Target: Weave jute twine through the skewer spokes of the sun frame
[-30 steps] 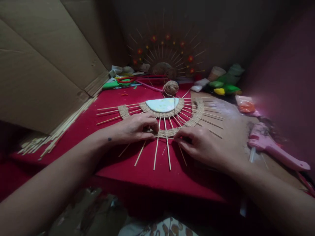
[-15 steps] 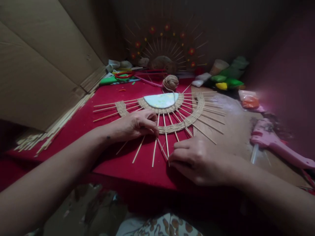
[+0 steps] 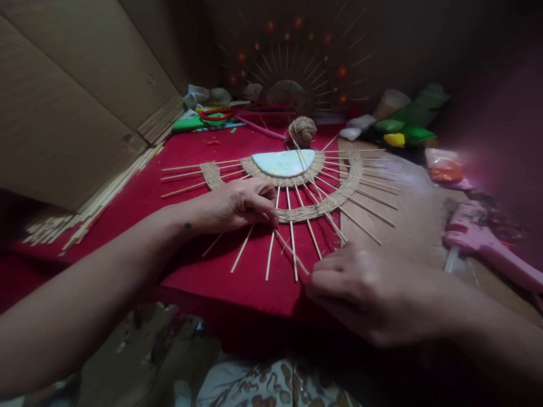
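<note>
A half-round frame of thin sticks lies on the red cloth, with a pale blue half disc [image 3: 284, 163] at its centre and a woven twine band [image 3: 339, 195] arching round the sticks. My left hand [image 3: 250, 204] pinches the woven band at its lower left, covering part of it. From there a strand of twine [image 3: 293, 252] runs taut to my right hand [image 3: 343, 280], whose fingers are closed on it right of the stick ends. A ball of twine [image 3: 302, 131] sits behind the half disc, its thread crossing over the disc.
Loose sticks [image 3: 102, 195] lie along cardboard [image 3: 76, 102] at left. A pink glue gun [image 3: 487, 237] rests at right on a brown board [image 3: 407, 226]. Scissors with red handles [image 3: 216, 115] and clay packets [image 3: 394, 139] lie behind. A flowered stick fan [image 3: 297, 62] stands at the back.
My right hand has moved right and slightly down, drawing the twine strand out longer. My left hand keeps its pinch on the band. The view has shifted slightly.
</note>
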Available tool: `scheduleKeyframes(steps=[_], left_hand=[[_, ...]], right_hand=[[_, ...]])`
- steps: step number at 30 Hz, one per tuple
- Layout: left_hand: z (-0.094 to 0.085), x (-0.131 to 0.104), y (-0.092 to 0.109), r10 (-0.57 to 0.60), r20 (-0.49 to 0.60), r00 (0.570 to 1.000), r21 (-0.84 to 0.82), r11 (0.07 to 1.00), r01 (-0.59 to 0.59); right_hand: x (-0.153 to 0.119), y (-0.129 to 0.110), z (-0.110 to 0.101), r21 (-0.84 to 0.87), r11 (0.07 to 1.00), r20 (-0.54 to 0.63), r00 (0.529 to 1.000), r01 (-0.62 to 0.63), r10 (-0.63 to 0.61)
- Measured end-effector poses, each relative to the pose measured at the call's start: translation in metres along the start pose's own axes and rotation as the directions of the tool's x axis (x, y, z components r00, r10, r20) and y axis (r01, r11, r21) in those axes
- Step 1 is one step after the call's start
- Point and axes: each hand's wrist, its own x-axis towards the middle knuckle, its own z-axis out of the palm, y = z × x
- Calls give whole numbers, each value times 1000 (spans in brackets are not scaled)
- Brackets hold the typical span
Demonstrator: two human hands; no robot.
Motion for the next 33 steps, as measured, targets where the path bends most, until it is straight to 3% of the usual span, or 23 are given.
scheduleKeyframes(steps=[5,10,13,18,22,26,28,30,33], left_hand=[[-2,0,2,1,4,1000,16,1000,-1],[-2,1,2,-7,14,1000,31,1000,7],[-2,1,0,11,10,1000,27,1000,-12],[-3,0,0,10,25,1000,33,999,-11],[-4,-1,2,14,30,999,37,999,-15],[-5,0,5,15,33,999,53,998,-17],[-6,0,5,12,37,999,57,998,-15],[-6,0,5,18,37,999,52,998,-19],[-5,-1,3,26,34,999,48,998,-28]], right_hand=[[-8,9,-14,-39,971,-39,971,-238,236],[-9,11,-10,-109,942,-117,945,-317,304],[-7,4,-8,-47,954,-106,951,-297,291],[1,-10,0,69,985,-29,987,-158,161],[5,-13,6,5,997,6,997,-81,81],[1,-8,5,-160,982,-87,992,-103,90],[-3,-1,2,-257,950,-189,973,-176,129],[-7,11,-2,-291,911,-326,925,-293,193],[-9,33,-9,-190,846,-508,788,-497,349]])
